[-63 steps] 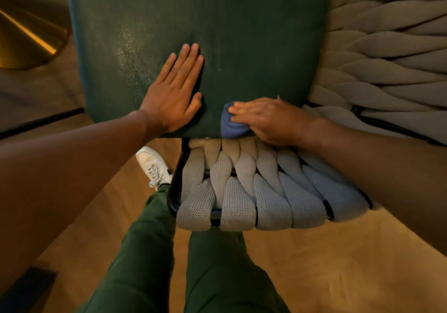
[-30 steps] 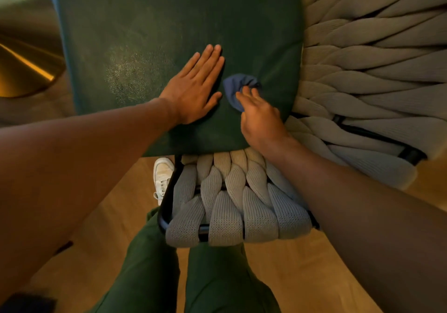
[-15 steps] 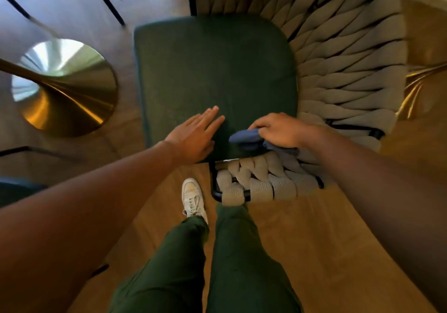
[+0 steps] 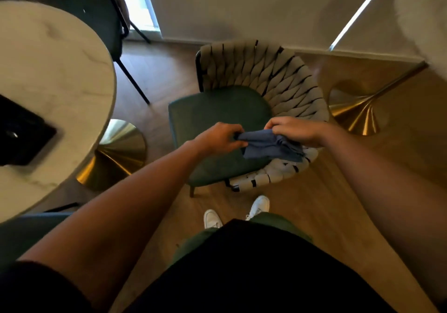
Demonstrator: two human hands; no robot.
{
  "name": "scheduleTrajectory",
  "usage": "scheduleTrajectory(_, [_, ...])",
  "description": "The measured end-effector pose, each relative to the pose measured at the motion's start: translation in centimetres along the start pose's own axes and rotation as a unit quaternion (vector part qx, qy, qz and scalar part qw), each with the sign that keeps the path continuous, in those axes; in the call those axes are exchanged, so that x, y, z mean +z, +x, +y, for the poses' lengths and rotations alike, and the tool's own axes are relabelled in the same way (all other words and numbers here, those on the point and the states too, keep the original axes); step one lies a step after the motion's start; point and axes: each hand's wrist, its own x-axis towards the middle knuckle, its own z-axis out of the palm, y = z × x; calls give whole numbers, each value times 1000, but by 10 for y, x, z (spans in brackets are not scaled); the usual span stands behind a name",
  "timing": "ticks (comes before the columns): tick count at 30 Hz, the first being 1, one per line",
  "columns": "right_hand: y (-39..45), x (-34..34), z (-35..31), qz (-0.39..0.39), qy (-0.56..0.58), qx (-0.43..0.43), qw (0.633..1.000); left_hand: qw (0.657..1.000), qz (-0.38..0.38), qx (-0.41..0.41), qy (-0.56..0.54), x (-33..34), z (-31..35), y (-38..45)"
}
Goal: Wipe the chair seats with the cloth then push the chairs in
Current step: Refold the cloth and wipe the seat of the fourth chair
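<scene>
A chair with a dark green seat (image 4: 212, 116) and a woven beige backrest (image 4: 278, 80) stands on the wood floor in front of me, apart from the table. Above the seat's near right part hangs a blue cloth (image 4: 268, 146), held by both hands. My left hand (image 4: 217, 138) pinches its left end and my right hand (image 4: 295, 130) grips its right end. The cloth is off the seat, slack and bunched between the hands.
A round marble table (image 4: 48, 71) with a gold cone base (image 4: 116, 155) stands at left, a black tablet (image 4: 21, 131) on it. A second dark chair (image 4: 101, 17) sits behind the table. Another gold table base (image 4: 355, 112) is at right. My white shoes (image 4: 212, 218) are near the chair.
I have stood up and back from the chair. My left hand left the seat and took the cloth's left end; the cloth is lifted off the seat between both hands.
</scene>
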Motion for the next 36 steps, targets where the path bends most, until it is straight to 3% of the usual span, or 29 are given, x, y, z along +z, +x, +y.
scheduleTrajectory(6, [-25,-25,11,79,71,8,994,1000,9,11,13,-31,35,19])
scheduleTrajectory(10, [-31,-37,25,55,-30,-41,997,999,46,23,7,-38,53,40])
scheduleTrajectory(14, [-24,-65,45,47,-79,-68,993,998,43,-20,49,-35,65,74])
scheduleTrajectory(22, [8,-161,106,-75,-72,-121,987,987,65,-109,97,-19,96,154])
scheduleTrajectory(27, [37,-204,131,-148,-10,-92,985,985,62,-133,94,-18,127,188])
scheduleTrajectory(30, [57,-210,131,-145,-66,-104,982,981,74,-155,92,-23,135,197])
scheduleTrajectory(33, [79,-207,124,-191,-101,-107,970,975,91,-190,78,-25,130,197])
scheduleTrajectory(36, [85,-212,108,-277,8,-39,960,974,121,-189,16,-30,119,192])
